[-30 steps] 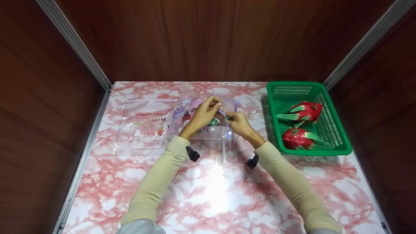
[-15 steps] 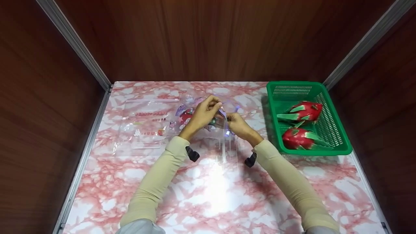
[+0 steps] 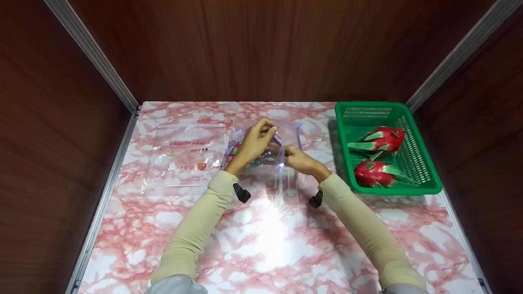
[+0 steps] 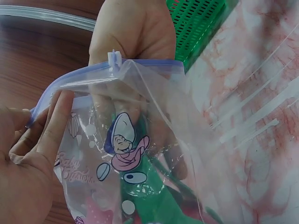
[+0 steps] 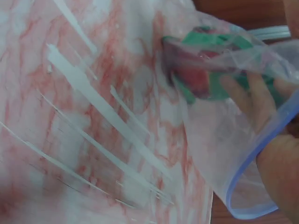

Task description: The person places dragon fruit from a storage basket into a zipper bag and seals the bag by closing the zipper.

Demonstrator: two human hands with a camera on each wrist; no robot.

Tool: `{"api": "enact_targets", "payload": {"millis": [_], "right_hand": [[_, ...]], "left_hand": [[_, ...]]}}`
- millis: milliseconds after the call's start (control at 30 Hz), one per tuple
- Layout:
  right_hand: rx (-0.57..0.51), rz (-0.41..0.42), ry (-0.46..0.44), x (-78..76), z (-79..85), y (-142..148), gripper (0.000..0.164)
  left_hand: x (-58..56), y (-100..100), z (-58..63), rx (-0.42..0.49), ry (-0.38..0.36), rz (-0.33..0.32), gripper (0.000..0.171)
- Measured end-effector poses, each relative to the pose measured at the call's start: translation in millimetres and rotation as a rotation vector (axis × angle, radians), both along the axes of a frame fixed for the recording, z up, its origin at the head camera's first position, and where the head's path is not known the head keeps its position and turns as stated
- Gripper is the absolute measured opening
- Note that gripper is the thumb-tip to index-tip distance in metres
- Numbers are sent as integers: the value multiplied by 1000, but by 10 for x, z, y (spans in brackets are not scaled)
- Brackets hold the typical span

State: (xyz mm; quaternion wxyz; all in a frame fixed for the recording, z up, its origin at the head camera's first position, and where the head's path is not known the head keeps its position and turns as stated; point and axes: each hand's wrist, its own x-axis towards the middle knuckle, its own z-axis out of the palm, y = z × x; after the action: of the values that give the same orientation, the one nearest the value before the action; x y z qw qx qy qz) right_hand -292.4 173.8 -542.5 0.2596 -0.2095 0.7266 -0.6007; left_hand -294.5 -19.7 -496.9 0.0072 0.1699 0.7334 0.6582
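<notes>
A clear zip bag [image 4: 93, 158] with cartoon prints and a purple zip edge stands open between the two hands. My left hand [image 3: 254, 143] pinches its rim, thumb and fingers on the purple strip in the left wrist view. Through the mouth reaches my right hand [image 3: 301, 160], its fingers inside the bag. Those fingers grip a dragon fruit [image 5: 191, 77] by its green leaves, seen blurred through the plastic in the right wrist view. Near the zip's middle sits a white slider [image 4: 114, 60].
Another clear printed bag [image 3: 186, 157] lies flat at the left on the marbled table [image 3: 171, 241]. At the right stands a green basket [image 3: 396, 191] with two dragon fruits [image 3: 386, 139] in it. Wood-pattern panels [image 3: 245, 49] enclose the table.
My right hand has shifted slightly left and deeper into the bag with the dragon fruit. The bag's mouth has opened wider, while my left hand stays nearly still.
</notes>
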Motion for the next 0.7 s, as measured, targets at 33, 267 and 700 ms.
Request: {"api": "enact_targets", "payload": {"millis": [33,267,700], "right_hand": [[7,10,-14,-7,9,6,26],[76,4,-35,-52,48,30,42],[212,-6,76,-72,77,31,43]], "left_hand": [[-1,1,5,10,-5,5,23],[-6,0,38,96,-38,30,14],[-30,-11,72,9,-6,96,16]]}}
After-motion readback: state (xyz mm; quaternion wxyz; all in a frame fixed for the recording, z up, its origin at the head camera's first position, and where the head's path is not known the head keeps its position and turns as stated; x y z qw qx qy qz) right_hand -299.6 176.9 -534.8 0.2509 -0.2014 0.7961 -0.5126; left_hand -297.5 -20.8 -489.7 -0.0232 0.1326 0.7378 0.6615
